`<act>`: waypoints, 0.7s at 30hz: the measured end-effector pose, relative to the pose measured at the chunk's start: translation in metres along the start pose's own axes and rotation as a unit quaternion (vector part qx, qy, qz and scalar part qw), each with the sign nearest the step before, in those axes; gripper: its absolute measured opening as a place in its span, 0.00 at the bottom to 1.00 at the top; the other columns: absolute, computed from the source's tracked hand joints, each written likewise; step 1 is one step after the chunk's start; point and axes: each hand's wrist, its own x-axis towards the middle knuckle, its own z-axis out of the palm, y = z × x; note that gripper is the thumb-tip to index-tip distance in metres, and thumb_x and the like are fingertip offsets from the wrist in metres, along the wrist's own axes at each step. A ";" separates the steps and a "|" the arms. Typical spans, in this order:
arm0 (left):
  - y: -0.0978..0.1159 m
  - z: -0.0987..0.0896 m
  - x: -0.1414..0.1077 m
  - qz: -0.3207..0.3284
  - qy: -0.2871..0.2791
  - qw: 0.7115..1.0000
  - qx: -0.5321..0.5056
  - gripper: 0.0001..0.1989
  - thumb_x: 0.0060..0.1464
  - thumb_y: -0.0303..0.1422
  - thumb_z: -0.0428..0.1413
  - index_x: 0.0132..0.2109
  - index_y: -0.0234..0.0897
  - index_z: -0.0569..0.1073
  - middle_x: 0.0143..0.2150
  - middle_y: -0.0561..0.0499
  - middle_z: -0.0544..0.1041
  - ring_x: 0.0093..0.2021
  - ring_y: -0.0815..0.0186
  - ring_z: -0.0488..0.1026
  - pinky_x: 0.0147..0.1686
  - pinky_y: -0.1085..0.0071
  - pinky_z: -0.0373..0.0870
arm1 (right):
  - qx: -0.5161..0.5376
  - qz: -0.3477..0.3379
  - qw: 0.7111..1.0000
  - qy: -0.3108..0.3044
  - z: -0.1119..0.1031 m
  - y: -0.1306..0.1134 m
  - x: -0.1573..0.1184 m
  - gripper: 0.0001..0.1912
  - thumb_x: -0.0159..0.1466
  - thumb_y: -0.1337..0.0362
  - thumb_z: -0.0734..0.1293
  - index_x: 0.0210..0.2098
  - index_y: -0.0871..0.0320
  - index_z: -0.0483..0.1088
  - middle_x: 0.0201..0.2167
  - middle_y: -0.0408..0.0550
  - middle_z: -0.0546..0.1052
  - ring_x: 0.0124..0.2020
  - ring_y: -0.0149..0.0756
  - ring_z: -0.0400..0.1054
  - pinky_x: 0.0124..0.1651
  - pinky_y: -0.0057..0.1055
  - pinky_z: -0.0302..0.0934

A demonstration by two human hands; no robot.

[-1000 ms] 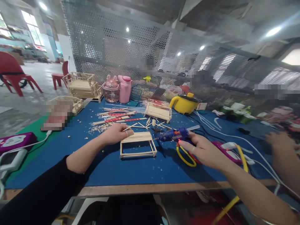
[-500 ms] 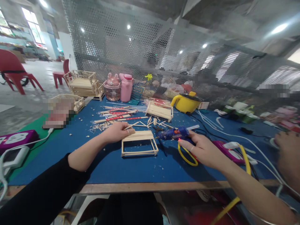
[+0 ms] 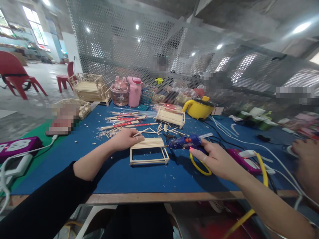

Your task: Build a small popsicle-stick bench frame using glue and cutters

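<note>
Slatted stick frame: the pale wooden frame stands on the blue-topped table in front of you; slats lie side by side across its top, open rails below.
Left hand: your left hand is at the frame's left end, fingers closed on a thin stick that juts out to the right, just above the slats.
Right hand: your right hand is wrapped around the grip of the blue glue gun, a red light glowing by your thumb.
Nozzle: aimed left at the frame's right end, very near it; you cannot tell from here whether it touches.
Glue stick: a translucent rod pokes out of the gun's rear.
Yellow loop: a yellow loop shows under your right hand, the rest hidden.
Stick supply: loose sticks, some in red-marked wrapping, lie behind your left hand, with wood scraps beside them.
Second frame: a similar frame sits beyond, near the yellow pot.
Far edge, left: pink bottle next to a pink basket; stacked frames further left.
Right side: purple power strip with plugs; another person's hand, blurred, at the edge.
Backdrop: perforated metal screen behind the table.
</note>
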 end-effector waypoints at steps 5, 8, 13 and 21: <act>-0.002 0.000 0.000 0.000 0.004 1.000 -0.012 0.19 0.48 0.49 0.52 0.26 0.36 0.69 0.21 0.57 0.61 0.23 0.71 0.56 0.22 0.74 0.51 | -0.028 0.002 0.999 0.014 -0.001 -0.001 -0.001 0.21 0.64 0.53 0.58 0.50 0.57 0.70 0.42 0.50 0.79 0.40 0.45 0.74 0.41 0.35 0.66; -0.003 0.000 0.001 0.001 0.004 1.000 -0.008 0.19 0.48 0.49 0.52 0.25 0.37 0.68 0.20 0.57 0.60 0.22 0.71 0.55 0.22 0.74 0.51 | -0.034 -0.006 0.999 0.011 -0.001 -0.003 -0.001 0.20 0.64 0.53 0.58 0.48 0.57 0.70 0.39 0.49 0.79 0.38 0.44 0.74 0.40 0.34 0.66; -0.001 0.001 0.000 -0.005 -0.007 1.000 -0.001 0.19 0.50 0.50 0.51 0.25 0.38 0.66 0.20 0.58 0.60 0.22 0.71 0.55 0.23 0.74 0.51 | -0.078 0.009 0.997 0.023 -0.001 -0.001 -0.001 0.19 0.63 0.52 0.58 0.42 0.58 0.72 0.30 0.49 0.79 0.31 0.43 0.73 0.32 0.33 0.64; -0.004 -0.006 0.003 -0.052 0.082 0.994 -0.047 0.22 0.51 0.51 0.49 0.23 0.37 0.67 0.18 0.56 0.61 0.21 0.70 0.58 0.22 0.73 0.51 | 0.088 0.048 0.991 0.085 0.002 -0.006 0.003 0.22 0.61 0.47 0.60 0.36 0.59 0.74 0.32 0.52 0.78 0.28 0.40 0.70 0.31 0.33 0.64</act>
